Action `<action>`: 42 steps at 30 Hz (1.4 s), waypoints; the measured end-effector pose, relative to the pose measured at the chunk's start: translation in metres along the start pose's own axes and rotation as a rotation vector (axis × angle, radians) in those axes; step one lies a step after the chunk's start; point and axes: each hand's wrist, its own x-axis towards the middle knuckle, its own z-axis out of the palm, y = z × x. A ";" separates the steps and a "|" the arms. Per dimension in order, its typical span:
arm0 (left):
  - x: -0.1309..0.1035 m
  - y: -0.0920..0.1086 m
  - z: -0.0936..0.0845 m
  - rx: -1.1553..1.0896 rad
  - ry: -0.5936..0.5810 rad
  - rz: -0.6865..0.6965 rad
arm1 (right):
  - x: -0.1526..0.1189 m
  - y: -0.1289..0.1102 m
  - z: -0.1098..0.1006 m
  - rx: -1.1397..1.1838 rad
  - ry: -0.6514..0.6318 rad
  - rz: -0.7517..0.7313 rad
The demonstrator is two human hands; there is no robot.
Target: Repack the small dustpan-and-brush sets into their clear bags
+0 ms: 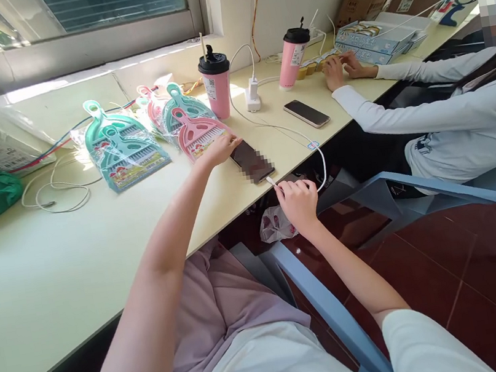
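Note:
A dark phone (pixel 251 160) lies near the front edge of the pale table (pixel 55 264). My left hand (pixel 219 150) rests on its far end, fingers flat against it. My right hand (pixel 297 200) pinches the plug of a white charging cable (pixel 289 130) at the phone's near end. The cable runs back across the table to a white charger (pixel 253 95).
Packaged teal (pixel 123 145) and pink (pixel 198 134) mini dustpan sets lie behind the phone, with two pink cups (pixel 217 85). A second phone (pixel 306 113) lies to the right. Another person in white sleeves (pixel 405 116) handles small items there. A blue chair (pixel 333 316) stands beside me.

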 end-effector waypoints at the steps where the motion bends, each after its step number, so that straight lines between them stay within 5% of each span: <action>1: -0.001 0.002 -0.001 0.012 -0.016 -0.016 | 0.000 -0.001 0.000 0.005 -0.007 0.003; 13: -0.014 0.010 0.001 -0.111 0.093 -0.220 | 0.008 -0.003 0.003 0.039 -0.052 -0.018; 20: -0.024 0.002 0.013 -0.083 0.163 -0.113 | 0.011 -0.004 0.001 0.024 -0.100 -0.050; 25: -0.050 -0.017 -0.005 0.084 0.428 0.067 | 0.030 0.017 -0.012 0.092 -0.005 -0.017; 30: -0.109 -0.046 -0.039 0.180 0.700 -0.002 | 0.138 0.053 0.001 0.403 0.130 0.147; 36: -0.145 -0.064 -0.047 0.155 0.986 -0.132 | 0.322 0.063 0.065 0.721 0.056 0.357; 42: -0.139 -0.076 -0.049 0.147 0.976 -0.187 | 0.389 0.054 0.111 0.743 -0.047 0.467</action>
